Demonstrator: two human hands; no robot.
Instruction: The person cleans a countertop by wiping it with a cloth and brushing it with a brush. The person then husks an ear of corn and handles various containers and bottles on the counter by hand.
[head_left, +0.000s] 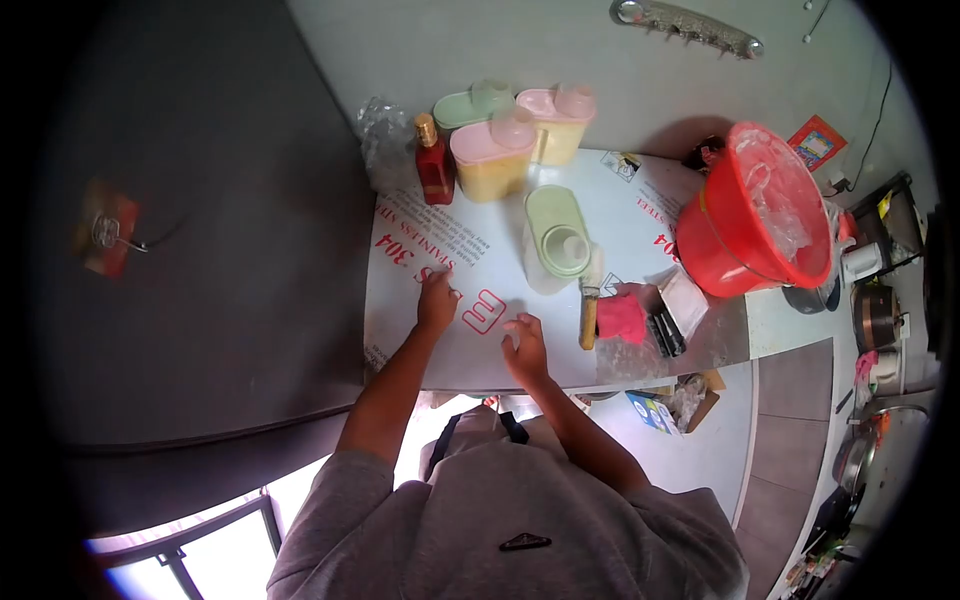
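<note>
Grey shirt [500,510] filling near edge. Dark wall panel [220,250] standing left; white steel sheet [500,260] with red print lying on counter, pale wall behind.

Left hand [437,300] resting open, fingers spread, touching sheet near red lettering. Right hand [525,345] pressing open on sheet just beside it.

Green lidded container [558,235] lying farther right, long axis running near-to-far. Knife [590,310] lying beside it, handle pointing near. Red bucket [750,215] sitting far right.

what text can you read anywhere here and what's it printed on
"304", red, on the white film of the counter sheet, by the left hand.
"STAINLESS STEEL", red, on the same film, partly legible.
Large red logo on the film, beside the right hand: unclear.
Small print, red card on wall: too blurred.
</note>
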